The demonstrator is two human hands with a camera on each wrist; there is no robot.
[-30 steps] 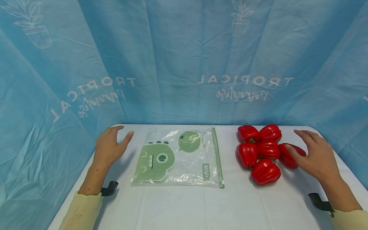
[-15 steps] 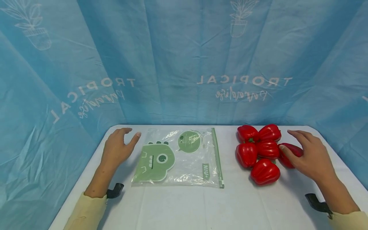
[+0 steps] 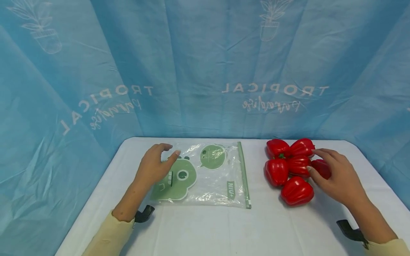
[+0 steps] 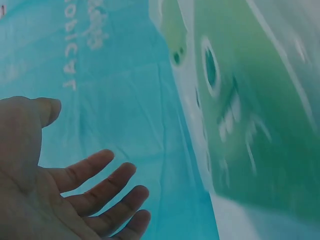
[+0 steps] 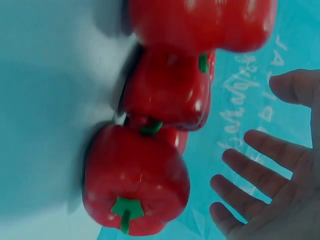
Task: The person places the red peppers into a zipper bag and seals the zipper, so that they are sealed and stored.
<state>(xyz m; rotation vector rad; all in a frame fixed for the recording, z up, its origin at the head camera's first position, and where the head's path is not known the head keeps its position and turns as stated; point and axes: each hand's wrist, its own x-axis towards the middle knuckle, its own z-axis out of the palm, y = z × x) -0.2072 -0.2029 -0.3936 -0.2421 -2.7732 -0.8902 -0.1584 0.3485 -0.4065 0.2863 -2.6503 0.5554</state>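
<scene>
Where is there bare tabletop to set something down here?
Bare: the table on the near side of the plastic bag and red peppers, plus the strip between them. Crowded: by the right hand, where the peppers bunch together.

A green-printed clear bag [image 3: 206,188] lies flat left of six clustered red peppers [image 3: 298,165].

Left hand [image 3: 155,165] near bag [image 3: 208,185], right hand [image 3: 341,179] near peppers [image 3: 297,192]

I see red peppers [image 3: 276,172] by the right grip [image 3: 341,176], green cartoons [image 3: 182,183] on the clear bag [image 3: 209,190] by the left grip [image 3: 153,166].
</scene>
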